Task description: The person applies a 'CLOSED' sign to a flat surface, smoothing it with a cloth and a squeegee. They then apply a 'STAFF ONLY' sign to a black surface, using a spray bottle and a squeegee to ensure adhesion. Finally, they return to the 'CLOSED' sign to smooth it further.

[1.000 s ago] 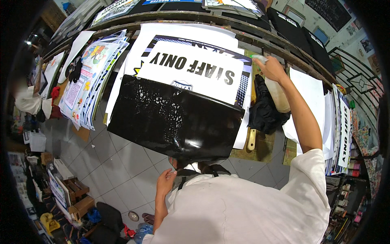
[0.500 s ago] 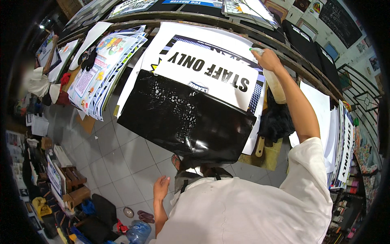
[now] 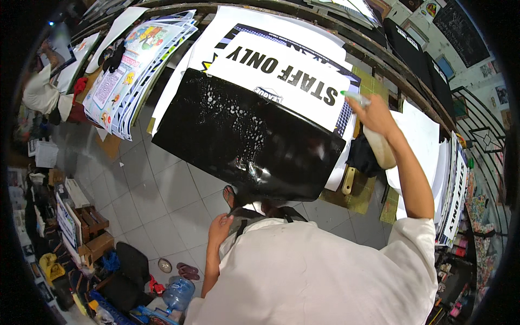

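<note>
A glossy black sheet (image 3: pixel 211 146), spotted with white foamy drops, hangs over the near part of a white printed sign (image 3: pixel 281 73) and past the table's edge. My right hand (image 3: pixel 375 115) is closed round the neck of a spray bottle (image 3: pixel 381 149) with a green-tipped nozzle and a pale, cloudy body, at the sign's right edge. Low by my waist, my left hand (image 3: pixel 219 228) has its fingers drawn together against something dark, which I cannot make out.
A black cloth (image 3: pixel 362 156) and a scraper-like handle (image 3: pixel 348 180) lie right of the sheet. Stacks of printed boards (image 3: pixel 122 81) stand left, more boards (image 3: pixel 450 189) right. Another person (image 3: pixel 43 97) is at the far left. A chair (image 3: pixel 131 265) and water bottle (image 3: pixel 179 292) stand lower left.
My right hand has brought the spray bottle nearer and slightly right of the sign. My left hand has risen, and its fingers have gone from apart to closed. The view has shifted.
</note>
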